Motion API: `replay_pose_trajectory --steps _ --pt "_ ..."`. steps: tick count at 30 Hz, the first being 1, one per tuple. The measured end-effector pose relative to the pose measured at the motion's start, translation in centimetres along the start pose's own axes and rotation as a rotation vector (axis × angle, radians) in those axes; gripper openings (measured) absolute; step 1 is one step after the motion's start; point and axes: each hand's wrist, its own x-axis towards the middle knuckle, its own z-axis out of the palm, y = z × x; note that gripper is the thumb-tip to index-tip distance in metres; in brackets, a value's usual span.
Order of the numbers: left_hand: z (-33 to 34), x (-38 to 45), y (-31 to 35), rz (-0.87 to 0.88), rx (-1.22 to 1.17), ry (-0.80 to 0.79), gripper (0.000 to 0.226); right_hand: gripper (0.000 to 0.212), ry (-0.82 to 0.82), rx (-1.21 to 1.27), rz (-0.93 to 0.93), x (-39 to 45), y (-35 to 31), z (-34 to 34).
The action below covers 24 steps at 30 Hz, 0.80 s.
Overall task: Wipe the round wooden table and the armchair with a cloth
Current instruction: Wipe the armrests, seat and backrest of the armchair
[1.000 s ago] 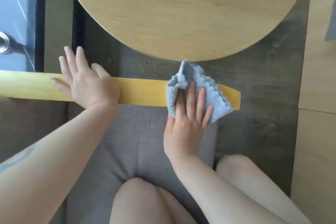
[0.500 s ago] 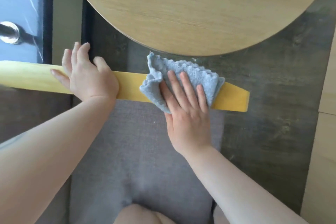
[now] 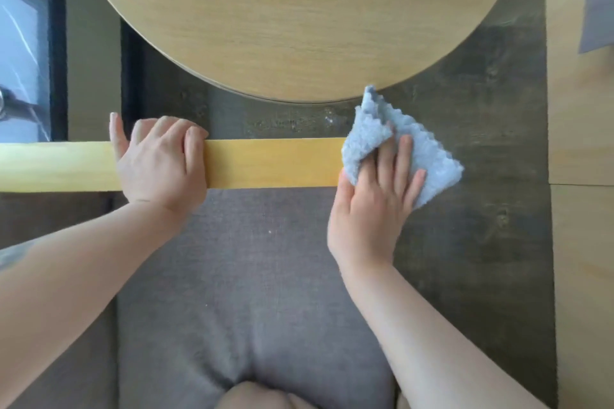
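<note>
The round wooden table fills the top of the view. Below it runs the armchair's yellow wooden armrest, with the grey seat cushion nearer me. My left hand grips the armrest, fingers curled over its far edge. My right hand presses a light blue cloth onto the right end of the armrest with straight fingers. A fold of the cloth lies over my forefinger. The end of the armrest is hidden under the cloth.
A dark wood floor shows between table and chair and on the right. Light wooden panels stand along the right edge. A dark-framed window is at the far left. My knee shows at the bottom.
My right hand has slid the cloth rightward along the armrest to its end. My left hand's fingers, flat before, now curl over the armrest's far edge.
</note>
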Motion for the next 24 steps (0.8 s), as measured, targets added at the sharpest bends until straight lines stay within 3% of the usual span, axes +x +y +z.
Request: replay_pose_trajectory --steps 1,4,5,7,9,11,13,15,17,18,20,22,23,24 --pt "0.0 -0.1 0.0 -0.004 -0.012 -0.006 0.045 0.053 -0.013 0.036 -0.020 -0.3 -2.0 0.4" --pt "0.1 0.1 -0.2 0.004 -0.009 0.013 0.046 0.056 -0.137 0.022 -0.500 -1.4 -4.1 1.3" --pt "0.1 0.0 -0.2 0.004 -0.011 0.000 0.046 0.056 -0.157 -0.012 -0.544 -1.2 -2.6 1.0" --pt "-0.1 0.2 -0.2 0.022 -0.041 -0.021 0.046 0.053 -0.086 -0.063 -0.402 -0.8 1.2 0.2" --pt "-0.8 0.1 -1.4 0.161 -0.065 -0.098 0.049 0.056 -0.045 -0.115 -0.233 -0.7 3.1 -0.4" --pt "-1.9 -0.6 -4.2 0.408 -0.023 -0.229 0.055 0.058 -0.041 -0.102 -0.108 -1.0 1.8 -0.3" --pt "-3.2 -1.6 -8.8 0.468 0.056 -0.293 0.058 0.058 -0.048 -0.048 -0.084 -1.6 -1.5 0.4" --pt "-4.4 -2.0 -14.1 0.454 0.145 -0.367 0.059 0.058 -0.166 -0.005 -0.355 -2.7 -5.3 1.4" --pt "-4.9 -1.5 -17.8 0.508 0.241 -0.422 0.060 0.059 -0.223 -0.030 -0.669 -3.0 -7.1 2.4" --pt "-4.8 -1.1 -18.8 0.533 0.278 -0.442 0.061 0.059 -0.196 -0.056 -0.734 -2.6 -6.9 2.7" --pt "-4.3 -0.6 -19.8 0.585 0.311 -0.409 0.063 0.057 -0.131 -0.068 -0.604 -2.6 -6.3 3.0" --pt "-3.7 -0.6 -20.1 0.623 0.286 -0.341 0.064 0.056 -0.101 -0.012 -0.318 -4.0 -8.5 2.7" --pt "-3.2 -0.7 -20.4 0.625 0.260 -0.308 0.065 0.056 -0.096 0.047 -0.272 -4.7 -10.8 3.0" --pt "-3.1 -0.7 -20.1 0.618 0.239 -0.302 0.067 0.057 -0.111 0.060 -0.348 -5.2 -12.3 3.7"
